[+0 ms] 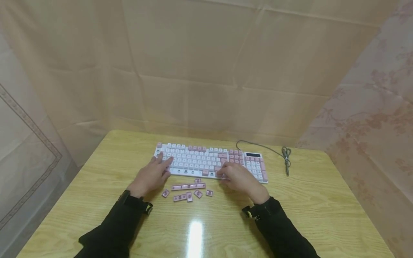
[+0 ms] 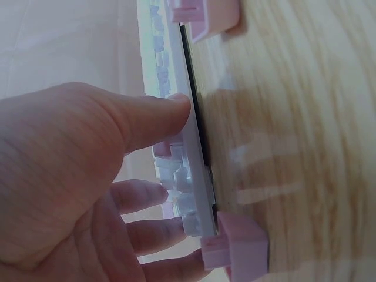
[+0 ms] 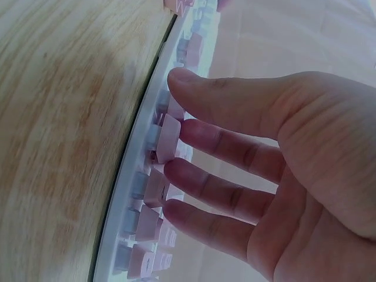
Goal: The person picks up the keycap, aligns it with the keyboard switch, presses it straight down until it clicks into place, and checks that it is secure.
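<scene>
A white and pink keyboard (image 1: pixel 193 157) lies across the far half of the table; dark bare spots show in its bottom row. My left hand (image 1: pixel 152 175) rests at the keyboard's left end, fingers spread over the keys. In the left wrist view, the left thumb (image 2: pixel 158 120) lies against the front edge. My right hand (image 1: pixel 238 178) is at the front edge, right of the middle. Its fingertips (image 3: pixel 179 170) touch pink keycaps in the right wrist view, while the thumb lies beside them. Loose pink keycaps, including a long space bar (image 1: pixel 188 186), lie in front of the keyboard.
A grey cable (image 1: pixel 286 157), bundled and tied, lies right of the keyboard. Several small loose keycaps (image 1: pixel 198 194) are scattered between the forearms on the wooden table (image 1: pixel 322 200). A beige cloth (image 1: pixel 206 71) hangs behind the table's far edge.
</scene>
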A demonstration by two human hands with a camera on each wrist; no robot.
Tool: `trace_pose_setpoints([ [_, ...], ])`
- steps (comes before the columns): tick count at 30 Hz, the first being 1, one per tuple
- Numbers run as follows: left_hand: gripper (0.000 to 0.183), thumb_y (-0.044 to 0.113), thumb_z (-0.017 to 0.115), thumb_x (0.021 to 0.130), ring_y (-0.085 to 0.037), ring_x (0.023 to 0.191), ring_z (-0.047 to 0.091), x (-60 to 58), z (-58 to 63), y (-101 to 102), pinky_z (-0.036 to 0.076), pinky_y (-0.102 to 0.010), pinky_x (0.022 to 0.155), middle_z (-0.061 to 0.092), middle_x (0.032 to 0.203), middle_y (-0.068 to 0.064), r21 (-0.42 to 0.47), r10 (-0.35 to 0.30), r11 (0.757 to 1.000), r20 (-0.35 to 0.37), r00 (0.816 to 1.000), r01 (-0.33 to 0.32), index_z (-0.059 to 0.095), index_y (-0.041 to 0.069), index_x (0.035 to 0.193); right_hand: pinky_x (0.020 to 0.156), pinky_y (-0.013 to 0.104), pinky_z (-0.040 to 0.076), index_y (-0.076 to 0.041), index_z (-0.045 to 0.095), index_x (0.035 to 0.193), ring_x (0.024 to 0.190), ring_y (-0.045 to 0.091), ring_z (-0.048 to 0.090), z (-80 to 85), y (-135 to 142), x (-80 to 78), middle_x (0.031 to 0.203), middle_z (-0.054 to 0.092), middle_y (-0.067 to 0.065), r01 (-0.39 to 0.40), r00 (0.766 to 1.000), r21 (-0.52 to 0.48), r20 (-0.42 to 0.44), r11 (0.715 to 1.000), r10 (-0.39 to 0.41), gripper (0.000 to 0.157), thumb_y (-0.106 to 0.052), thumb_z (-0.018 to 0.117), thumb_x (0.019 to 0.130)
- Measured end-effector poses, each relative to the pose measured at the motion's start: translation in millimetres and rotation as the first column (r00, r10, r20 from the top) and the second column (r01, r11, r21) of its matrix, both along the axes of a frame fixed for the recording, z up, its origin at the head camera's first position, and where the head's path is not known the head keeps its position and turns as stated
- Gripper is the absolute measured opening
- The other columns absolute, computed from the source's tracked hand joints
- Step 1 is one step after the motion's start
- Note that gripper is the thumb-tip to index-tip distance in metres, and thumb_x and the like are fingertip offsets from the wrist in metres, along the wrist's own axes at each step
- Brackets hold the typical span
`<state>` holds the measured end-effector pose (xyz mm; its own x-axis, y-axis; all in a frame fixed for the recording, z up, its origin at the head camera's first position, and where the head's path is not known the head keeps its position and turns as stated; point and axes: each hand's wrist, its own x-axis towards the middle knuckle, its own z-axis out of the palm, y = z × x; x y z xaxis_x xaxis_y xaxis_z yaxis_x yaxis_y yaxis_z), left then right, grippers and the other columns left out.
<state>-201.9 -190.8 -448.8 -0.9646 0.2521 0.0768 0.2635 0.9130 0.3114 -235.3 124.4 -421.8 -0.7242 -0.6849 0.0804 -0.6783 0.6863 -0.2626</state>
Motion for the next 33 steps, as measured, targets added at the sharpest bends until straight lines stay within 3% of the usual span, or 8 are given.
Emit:
trace_pose_setpoints([
  [14,0.054,0.025,0.053,0.096,-0.05,0.132,0.025,-1.3,-1.2,-1.3,0.027,-0.061,0.103,0.025,0.15,-0.028,0.002,-0.006,1.0,-0.003,1.0,0.006,0.039,0.009,0.145,0.079,0.03,0.051,-0.009,0.072,0.105,0.088,0.016,0.06,0.1,2.2,-1.4,0.099,0.066,0.003,-0.036,0.999,-0.004,-0.012,0.999,0.035,0.028,-0.013,0.075,0.078],
  [33,0.053,0.025,0.053,0.096,-0.051,0.131,0.026,0.8,0.3,-0.1,0.027,-0.062,0.102,0.024,0.15,-0.028,0.005,-0.001,1.0,-0.004,1.0,0.001,0.04,0.009,0.145,0.08,0.028,0.051,-0.012,0.072,0.105,0.089,0.012,0.06,1.1,-1.1,-2.5,0.099,0.068,0.0,-0.173,0.981,-0.079,-0.107,0.982,0.164,0.026,-0.023,0.073,0.081],
])
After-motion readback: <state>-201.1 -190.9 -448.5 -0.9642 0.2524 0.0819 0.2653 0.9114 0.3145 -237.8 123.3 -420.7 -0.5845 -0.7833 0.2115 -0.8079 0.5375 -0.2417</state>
